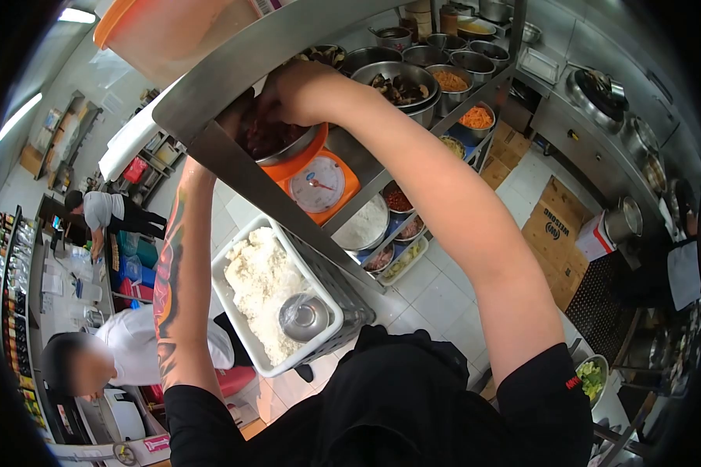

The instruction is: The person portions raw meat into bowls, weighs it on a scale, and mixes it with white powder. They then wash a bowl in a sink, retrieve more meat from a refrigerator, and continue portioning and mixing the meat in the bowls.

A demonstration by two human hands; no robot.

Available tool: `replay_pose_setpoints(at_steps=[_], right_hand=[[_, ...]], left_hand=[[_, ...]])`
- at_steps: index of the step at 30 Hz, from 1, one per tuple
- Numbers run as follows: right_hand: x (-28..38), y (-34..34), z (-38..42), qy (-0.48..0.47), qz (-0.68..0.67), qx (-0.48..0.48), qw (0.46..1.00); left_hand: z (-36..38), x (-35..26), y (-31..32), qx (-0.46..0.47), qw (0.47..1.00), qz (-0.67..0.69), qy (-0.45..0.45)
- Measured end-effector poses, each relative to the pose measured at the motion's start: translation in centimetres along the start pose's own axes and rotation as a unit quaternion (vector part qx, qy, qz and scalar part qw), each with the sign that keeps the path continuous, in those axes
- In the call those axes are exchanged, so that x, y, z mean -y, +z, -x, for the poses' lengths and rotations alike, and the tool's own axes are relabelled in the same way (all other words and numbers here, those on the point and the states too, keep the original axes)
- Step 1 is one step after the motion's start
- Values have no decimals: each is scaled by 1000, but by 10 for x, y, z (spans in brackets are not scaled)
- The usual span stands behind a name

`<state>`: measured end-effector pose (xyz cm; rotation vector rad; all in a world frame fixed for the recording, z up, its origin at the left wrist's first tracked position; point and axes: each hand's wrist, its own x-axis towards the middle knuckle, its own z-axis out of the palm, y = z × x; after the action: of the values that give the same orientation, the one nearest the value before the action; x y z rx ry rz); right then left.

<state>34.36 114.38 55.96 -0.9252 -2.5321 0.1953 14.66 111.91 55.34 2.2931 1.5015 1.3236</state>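
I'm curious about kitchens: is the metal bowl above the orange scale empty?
Not empty: dark red food shows inside the bowl, by the right hand. How full it is, I cannot tell.

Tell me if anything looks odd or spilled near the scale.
No spill shows by the scale. One oddity: a metal bowl sits amid loose white food in the crate, perhaps left there.

Dial scale [317, 187]: beneath the mixing bowl [290, 150].
Small bowl [304, 317]: on rice [253, 272], inside the crate [241, 321].
Shredded carrots [476, 117]: right of scale.
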Motion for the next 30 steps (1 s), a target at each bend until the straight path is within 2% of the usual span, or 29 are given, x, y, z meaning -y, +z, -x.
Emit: replay_pose_setpoints(at_steps=[1,2,4,5,7,8,9,10,11,12,14,15,16,17,19,20,22,23,25,26,30], right_hand=[[-6,2,0,-17,-26,3,1000],[-12,4,2,-18,-25,2,1000],[-20,8,8,5,-102,-115,988],[-27,10,11,5,-102,-116,988],[-39,11,14,81,-66,-278,955],[-41,9,15,81,-66,-280,954],[-40,2,17,171,-122,-154,965],[-40,-4,18,255,-175,-25,951],[-36,-3,26,245,-282,-27,927],[-38,0,26,246,-279,-32,928],[-38,17,26,252,-421,-34,871],[-34,22,28,258,-421,-38,869],[-28,26,31,262,-492,-68,827],[-24,24,35,263,-556,-106,781],[-7,20,55,247,-575,-159,764],[1,20,67,242,-583,-189,752],[17,15,94,271,-569,-268,729],[23,17,111,262,-563,-318,717],[42,19,152,268,-528,-401,699],[56,20,174,284,-502,-435,692],[115,49,280,327,-456,-571,599]], left_hand=[[-1,3,-1,31,998,35,-47],[0,10,1,30,998,34,-46],[2,22,3,-3,997,35,64],[5,28,-3,-4,997,35,65],[20,25,-14,84,993,66,-49],[27,21,-18,85,993,65,-47],[32,16,-21,110,991,68,-39],[37,13,-23,135,988,71,-31],[44,11,-26,135,988,72,-26],[52,12,-30,115,988,105,-12],[66,19,-32,99,985,142,4],[73,26,-30,53,978,199,5],[79,35,-29,10,966,257,8],[82,53,-32,5,942,337,-4],[94,63,-33,-51,890,451,35],[100,80,-33,-77,844,526,64],[114,108,-39,-86,786,607,77],[123,118,-43,-66,756,648,72],[141,123,-45,-12,732,676,81],[152,114,-44,-36,730,681,42],[189,68,-30,102,699,708,-1]])
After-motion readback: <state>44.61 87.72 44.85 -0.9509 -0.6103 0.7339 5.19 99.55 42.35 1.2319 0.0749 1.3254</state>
